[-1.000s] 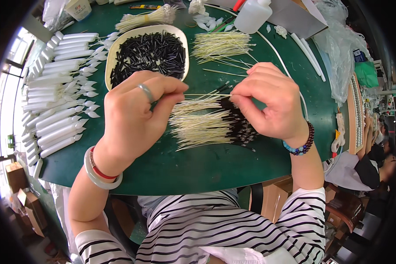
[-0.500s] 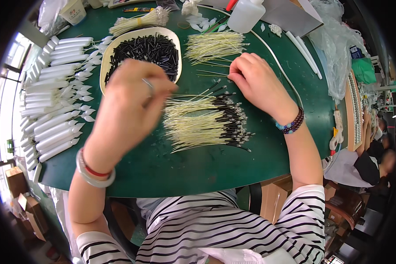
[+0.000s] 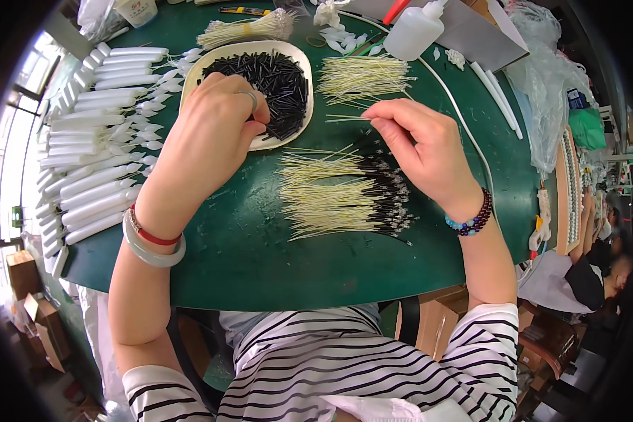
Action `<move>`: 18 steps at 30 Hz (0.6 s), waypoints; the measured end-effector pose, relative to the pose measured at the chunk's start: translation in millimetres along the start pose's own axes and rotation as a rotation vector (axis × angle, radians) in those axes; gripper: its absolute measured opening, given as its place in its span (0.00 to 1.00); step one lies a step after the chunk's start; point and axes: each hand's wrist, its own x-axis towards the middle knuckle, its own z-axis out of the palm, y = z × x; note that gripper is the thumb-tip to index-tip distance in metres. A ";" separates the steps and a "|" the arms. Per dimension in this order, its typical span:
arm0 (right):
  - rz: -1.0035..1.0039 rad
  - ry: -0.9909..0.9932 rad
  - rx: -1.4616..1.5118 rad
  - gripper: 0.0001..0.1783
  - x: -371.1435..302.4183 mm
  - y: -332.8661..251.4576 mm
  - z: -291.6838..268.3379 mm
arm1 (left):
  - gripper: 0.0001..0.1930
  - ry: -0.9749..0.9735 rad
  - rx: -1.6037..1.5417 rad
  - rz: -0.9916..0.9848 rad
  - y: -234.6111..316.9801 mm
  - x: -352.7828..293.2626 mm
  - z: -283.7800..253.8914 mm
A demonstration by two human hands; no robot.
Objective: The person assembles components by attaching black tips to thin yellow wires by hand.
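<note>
My left hand (image 3: 214, 133) is over the near-left part of a cream dish (image 3: 187, 95) full of short black tubes (image 3: 285, 88). Its thumb and fingers are drawn together at the tubes; whatever lies between them is hidden. To the right, my right hand (image 3: 422, 144) pinches a few thin pale yellow wires (image 3: 346, 118) by one end, and their free ends point left. Just below lies a wide pile of yellow wires (image 3: 323, 193) whose right ends carry black tubes and small clear tips. Behind the right hand rests a bundle of wires (image 3: 362, 76) without black tubes.
White candle-shaped sticks (image 3: 98, 179) with flame-shaped tips fill the table's left side. Along the back are a tied wire bundle (image 3: 246, 29), a white squeeze bottle (image 3: 413, 34) and a grey box (image 3: 482, 35). A white cable (image 3: 464, 116) curves down the right, near two white tubes (image 3: 496, 98).
My left hand has moved from above the wire pile back to the dish. My right hand has lifted slightly, still pinching wires. The whole view has shifted a little.
</note>
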 end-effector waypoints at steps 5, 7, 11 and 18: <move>0.070 -0.046 -0.002 0.04 -1.1 -10.7 -3.9 | 0.05 -0.030 -0.042 -0.082 2.2 -2.7 -6.2; 0.085 -0.069 -0.010 0.04 0.6 -13.5 -5.7 | 0.05 0.011 -0.026 -0.055 -0.7 -4.6 -4.0; 0.012 -0.048 -0.011 0.04 0.0 -15.6 -6.1 | 0.04 0.184 -0.002 -0.049 9.6 -2.0 -4.3; -0.070 0.002 -0.053 0.08 -0.5 -29.9 -7.6 | 0.08 -0.019 -0.659 -0.271 55.0 -9.1 1.1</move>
